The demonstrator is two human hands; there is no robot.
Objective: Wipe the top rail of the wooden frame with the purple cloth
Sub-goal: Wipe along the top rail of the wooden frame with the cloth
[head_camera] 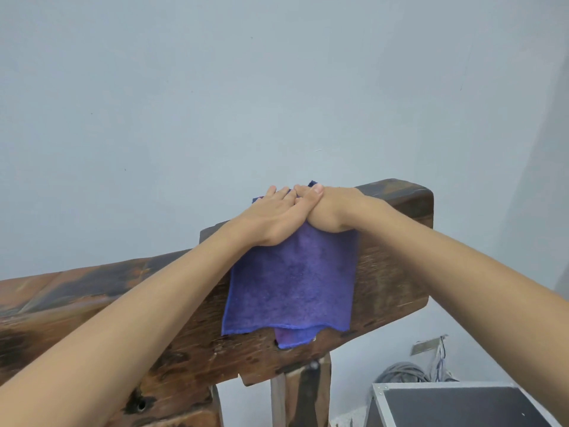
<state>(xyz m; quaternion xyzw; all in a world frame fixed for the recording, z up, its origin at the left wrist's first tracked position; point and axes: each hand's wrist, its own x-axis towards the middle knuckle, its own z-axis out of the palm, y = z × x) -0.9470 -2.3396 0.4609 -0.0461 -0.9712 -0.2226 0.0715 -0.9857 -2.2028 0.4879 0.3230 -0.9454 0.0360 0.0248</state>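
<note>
Purple cloth (292,282) over top rail (400,192), beneath left hand (277,217), right hand (335,211).

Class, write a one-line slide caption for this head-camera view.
Left hand and right hand press a purple cloth draped over the wooden frame's top rail.

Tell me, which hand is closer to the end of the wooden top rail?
Right. The right hand rests on the purple cloth, on the side toward the top rail's end; the left hand presses the cloth beside it, farther from that end.
</note>
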